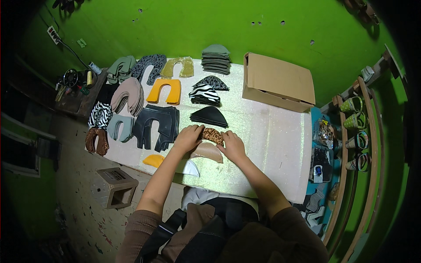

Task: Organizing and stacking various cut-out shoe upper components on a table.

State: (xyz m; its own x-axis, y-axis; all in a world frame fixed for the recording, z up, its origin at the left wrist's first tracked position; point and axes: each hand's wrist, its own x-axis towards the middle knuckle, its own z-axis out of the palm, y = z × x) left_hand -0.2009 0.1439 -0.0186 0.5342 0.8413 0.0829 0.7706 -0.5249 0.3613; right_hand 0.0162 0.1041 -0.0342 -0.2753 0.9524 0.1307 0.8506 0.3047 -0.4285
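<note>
A leopard-print half-moon cut piece [212,136] lies between my two hands near the middle of the table. My left hand [189,137] grips its left end, fingers bent round the edge. At its right end my right hand [232,146] pinches it; the fingertips are partly hidden. Just below is a tan half-moon piece [209,152], close to my right thumb. Beyond my hands sits a stack of black half-moon pieces [209,117]. A yellow piece [153,160] and a white piece [190,168] show beside my left forearm.
U-shaped pieces in stacks, such as black [156,125] and orange [164,91], fill the table's left side. Zebra-print [205,94] and green-grey stacks [215,59] stand farther back. A cardboard box [280,81] sits at the back right. A wooden rack [351,175] with sandals stands at right.
</note>
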